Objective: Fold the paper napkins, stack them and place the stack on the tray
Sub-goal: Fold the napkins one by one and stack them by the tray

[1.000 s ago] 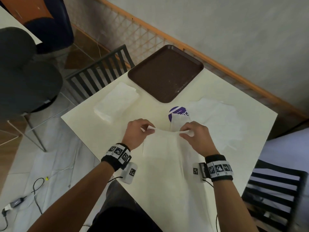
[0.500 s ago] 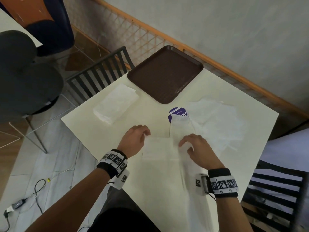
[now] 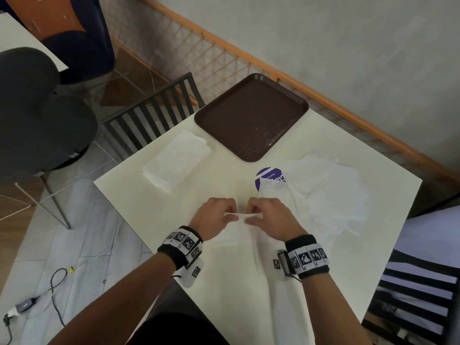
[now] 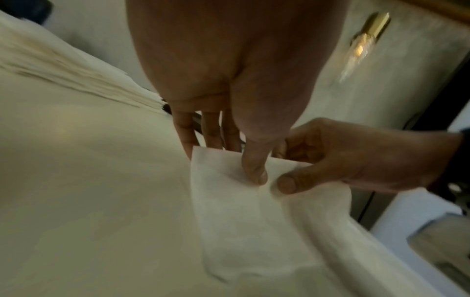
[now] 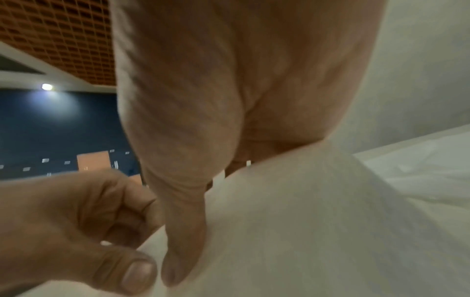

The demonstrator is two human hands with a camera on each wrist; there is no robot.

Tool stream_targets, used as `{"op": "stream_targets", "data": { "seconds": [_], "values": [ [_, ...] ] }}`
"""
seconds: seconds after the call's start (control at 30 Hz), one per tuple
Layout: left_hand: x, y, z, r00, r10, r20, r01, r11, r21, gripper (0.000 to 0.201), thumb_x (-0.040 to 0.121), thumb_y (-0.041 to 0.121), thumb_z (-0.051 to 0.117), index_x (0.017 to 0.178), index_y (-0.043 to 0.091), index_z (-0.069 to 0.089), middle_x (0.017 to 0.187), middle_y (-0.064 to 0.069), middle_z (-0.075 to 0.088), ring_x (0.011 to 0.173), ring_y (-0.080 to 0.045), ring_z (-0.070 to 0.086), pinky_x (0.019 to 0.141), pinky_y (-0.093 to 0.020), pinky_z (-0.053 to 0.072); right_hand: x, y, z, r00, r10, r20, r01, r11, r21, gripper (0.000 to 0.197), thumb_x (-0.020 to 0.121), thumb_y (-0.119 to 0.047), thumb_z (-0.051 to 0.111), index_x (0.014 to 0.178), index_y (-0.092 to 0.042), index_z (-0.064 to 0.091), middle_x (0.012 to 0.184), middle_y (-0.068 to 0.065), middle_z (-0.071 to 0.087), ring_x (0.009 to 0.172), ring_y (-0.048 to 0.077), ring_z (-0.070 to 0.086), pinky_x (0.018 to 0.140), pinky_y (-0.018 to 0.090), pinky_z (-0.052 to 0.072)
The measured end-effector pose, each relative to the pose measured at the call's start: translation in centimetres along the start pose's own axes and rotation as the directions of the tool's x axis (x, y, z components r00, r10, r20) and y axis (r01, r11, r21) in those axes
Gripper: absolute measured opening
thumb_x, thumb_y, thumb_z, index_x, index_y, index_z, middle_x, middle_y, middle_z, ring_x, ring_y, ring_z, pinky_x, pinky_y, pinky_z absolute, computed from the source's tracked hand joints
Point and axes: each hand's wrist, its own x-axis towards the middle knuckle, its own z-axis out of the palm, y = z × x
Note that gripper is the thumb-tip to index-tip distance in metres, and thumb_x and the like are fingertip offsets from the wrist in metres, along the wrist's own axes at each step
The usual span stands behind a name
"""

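Note:
A white paper napkin (image 3: pixel 240 216) is lifted by its far edge in the middle of the cream table (image 3: pixel 154 210). My left hand (image 3: pixel 215 217) pinches that edge on the left, thumb over fingers, and my right hand (image 3: pixel 270 216) pinches it on the right. In the left wrist view the napkin (image 4: pixel 241 211) drapes down from both thumbs; the right wrist view shows the napkin (image 5: pixel 318 221) under my right thumb. A stack of folded napkins (image 3: pixel 176 159) lies at the left. A heap of unfolded napkins (image 3: pixel 326 192) lies at the right. The brown tray (image 3: pixel 251 115) sits bare at the far edge.
A purple round sticker (image 3: pixel 267 176) shows on the table beside the loose heap. Dark slatted chairs stand at the far left (image 3: pixel 151 118) and near right (image 3: pixel 418 302). A wooden rail and mesh (image 3: pixel 224 61) run behind the tray. Cables (image 3: pixel 54 290) lie on the floor.
Half a second ago both hands lay apart on the flat napkin. Now they have come close together and pinch its far edge, raising it off the table.

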Motion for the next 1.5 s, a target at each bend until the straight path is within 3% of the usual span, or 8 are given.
{"op": "stream_targets", "data": {
  "seconds": [0.27,0.5,0.63,0.87,1.03,1.13,1.37,1.5],
  "values": [
    [-1.4,-4.0,-9.9,0.928,-0.230,-0.294,0.131,0.937,-0.323,0.009,0.094,0.025,0.081,0.100,0.025,0.075,0.087,0.013,0.077,0.083,-0.002,0.072,0.076,-0.022,0.058,4.8,-2.7,-5.4,0.933,0.115,-0.340,0.061,0.883,0.465,0.009,0.092,-0.025,0.087,0.095,-0.023,0.078,0.085,-0.012,0.079,0.079,0.002,0.074,0.076,0.017,0.056],
    [0.1,-9.3,-15.2,0.782,-0.347,-0.518,0.205,0.927,-0.313,0.014,0.095,0.016,0.079,0.096,0.019,0.066,0.091,0.007,0.074,0.085,-0.003,0.070,0.073,-0.019,0.056,17.3,-9.7,-5.0,0.878,0.167,-0.449,0.083,0.870,0.485,0.029,0.094,-0.025,0.085,0.107,-0.024,0.059,0.097,-0.005,0.074,0.092,0.005,0.072,0.075,0.007,0.050],
    [1.6,-12.8,-15.4,0.773,-0.332,-0.540,0.259,0.943,-0.208,0.009,0.096,0.005,0.076,0.097,0.014,0.078,0.097,0.002,0.078,0.088,-0.012,0.071,0.087,-0.030,0.060,22.5,-11.9,-3.2,0.909,0.090,-0.406,0.059,0.939,0.338,0.016,0.099,-0.020,0.079,0.103,-0.018,0.063,0.091,-0.004,0.070,0.083,-0.001,0.061,0.073,0.012,0.043],
    [3.1,-15.8,-14.3,0.801,-0.377,-0.465,0.392,0.917,-0.068,0.010,0.092,0.005,0.079,0.091,0.015,0.079,0.095,-0.005,0.066,0.085,-0.022,0.062,0.085,-0.042,0.057,25.9,-13.2,-0.4,0.947,0.096,-0.307,-0.065,0.992,0.109,0.009,0.106,-0.019,0.067,0.113,-0.013,0.065,0.112,0.012,0.071,0.110,0.032,0.067,0.095,0.047,0.059],
    [2.4,-13.7,-13.1,0.767,-0.407,-0.496,0.515,0.852,0.098,0.005,0.094,0.025,0.077,0.097,0.028,0.074,0.132,-0.005,0.056,0.131,-0.036,0.040,0.100,-0.053,0.040,22.9,-13.2,-0.9,0.916,0.056,-0.396,-0.041,0.998,0.047,0.023,0.104,-0.030,0.070,0.122,-0.019,0.062,0.121,0.008,0.064,0.108,0.030,0.064,0.087,0.045,0.058],
    [1.0,-10.3,-11.8,0.782,-0.333,-0.526,0.464,0.875,0.137,0.008,0.093,0.026,0.075,0.098,0.031,0.073,0.138,-0.002,0.051,0.131,-0.033,0.036,0.098,-0.052,0.036,18.8,-12.2,-1.9,0.893,0.036,-0.448,0.006,0.996,0.091,0.014,0.104,-0.030,0.068,0.115,-0.023,0.065,0.116,0.003,0.065,0.102,0.024,0.062,0.084,0.041,0.057],
    [-0.9,-3.6,-4.4,0.922,-0.202,-0.330,0.231,0.971,0.053,0.013,0.093,0.021,0.072,0.097,0.033,0.069,0.106,0.011,0.066,0.103,-0.021,0.056,0.085,-0.039,0.048,8.5,-2.1,-3.0,0.936,0.019,-0.353,0.029,0.991,0.129,0.009,0.101,-0.027,0.073,0.106,-0.028,0.065,0.104,-0.007,0.073,0.091,0.015,0.070,0.085,0.036,0.059],
    [-0.8,-1.2,-0.6,0.980,-0.116,-0.164,0.121,0.993,0.016,0.007,0.096,0.022,0.066,0.099,0.028,0.067,0.098,0.012,0.066,0.096,-0.017,0.061,0.089,-0.044,0.054,5.4,4.8,-3.5,0.955,0.177,-0.237,-0.192,0.981,-0.040,0.055,0.091,-0.031,0.080,0.140,-0.026,0.056,0.138,0.006,0.064,0.125,0.035,0.063,0.103,0.051,0.054]
  ]
}}
